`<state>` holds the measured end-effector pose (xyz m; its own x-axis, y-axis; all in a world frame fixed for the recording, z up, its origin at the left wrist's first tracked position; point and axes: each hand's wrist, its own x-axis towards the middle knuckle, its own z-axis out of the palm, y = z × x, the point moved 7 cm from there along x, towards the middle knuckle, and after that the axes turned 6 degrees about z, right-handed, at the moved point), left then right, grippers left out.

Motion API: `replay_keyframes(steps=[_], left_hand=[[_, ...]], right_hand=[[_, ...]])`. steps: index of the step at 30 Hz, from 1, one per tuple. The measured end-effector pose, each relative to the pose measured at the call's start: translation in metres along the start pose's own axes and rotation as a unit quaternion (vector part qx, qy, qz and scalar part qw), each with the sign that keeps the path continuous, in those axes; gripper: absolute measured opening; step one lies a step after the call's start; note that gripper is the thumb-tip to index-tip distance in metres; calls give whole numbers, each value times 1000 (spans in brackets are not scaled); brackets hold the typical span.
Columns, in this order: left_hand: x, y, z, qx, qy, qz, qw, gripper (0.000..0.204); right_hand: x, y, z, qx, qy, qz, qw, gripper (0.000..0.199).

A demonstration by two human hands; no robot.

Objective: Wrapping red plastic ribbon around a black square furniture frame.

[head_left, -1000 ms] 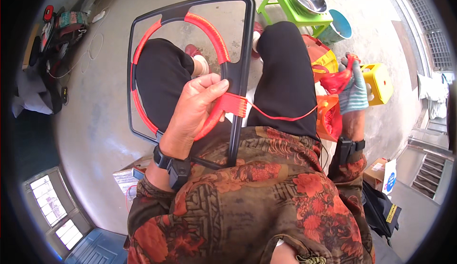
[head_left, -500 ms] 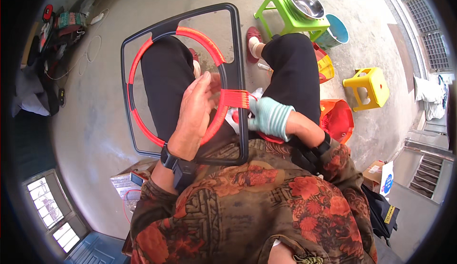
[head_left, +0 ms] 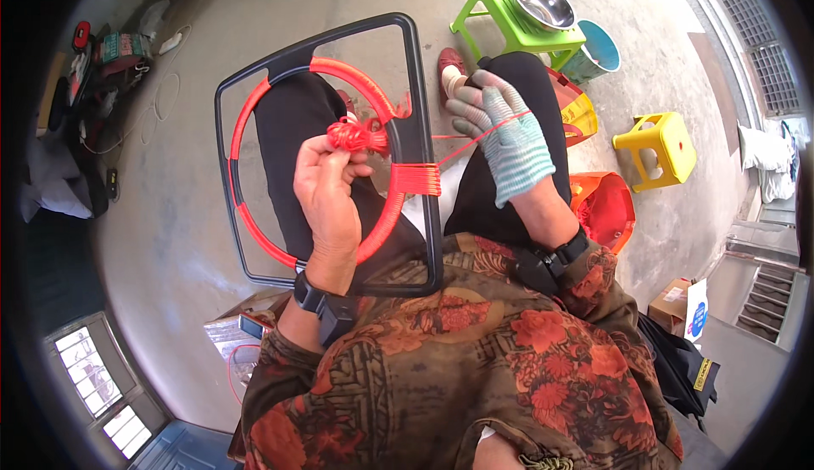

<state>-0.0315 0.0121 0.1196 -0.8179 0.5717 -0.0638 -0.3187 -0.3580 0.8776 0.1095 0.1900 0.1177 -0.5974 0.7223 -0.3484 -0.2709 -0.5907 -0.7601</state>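
A black rectangular frame [head_left: 219,131] with an inner ring [head_left: 252,109] wrapped in red cord lies across my lap. A row of red cord strands [head_left: 417,180] bridges the ring and the frame's right bar. My bare left hand [head_left: 329,203] is inside the ring, its fingers pinching a bunched coil of red cord [head_left: 356,135]. Right of the frame, my right hand [head_left: 509,135], in a pale green-and-white striped glove, has red cord [head_left: 465,149] drawn taut across its extended fingers. How the cord passes around those fingers is partly hidden.
Ahead on the right, a metal bowl [head_left: 543,3] sits on a green stool [head_left: 492,16] beside a blue bucket [head_left: 596,53]. A yellow stool [head_left: 660,152] and an orange-red bag [head_left: 612,211] are farther right. Cables and tools [head_left: 123,50] lie at the far left.
My right hand has moved up and away from the frame's right bar, drawing cord out. My left hand has turned, and the red coil now shows in its fingers.
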Motion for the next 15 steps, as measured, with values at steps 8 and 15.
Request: replay_keyframes(steps=[8,15], left_hand=[[-24,35,32,138,-110,199,964,13],[-11,29,24,152,-80,186,967,9]], right_hand=[[-68,-32,88,-631,-138,-299,702,53],[-53,-41,60,-504,-66,-371,777,21]])
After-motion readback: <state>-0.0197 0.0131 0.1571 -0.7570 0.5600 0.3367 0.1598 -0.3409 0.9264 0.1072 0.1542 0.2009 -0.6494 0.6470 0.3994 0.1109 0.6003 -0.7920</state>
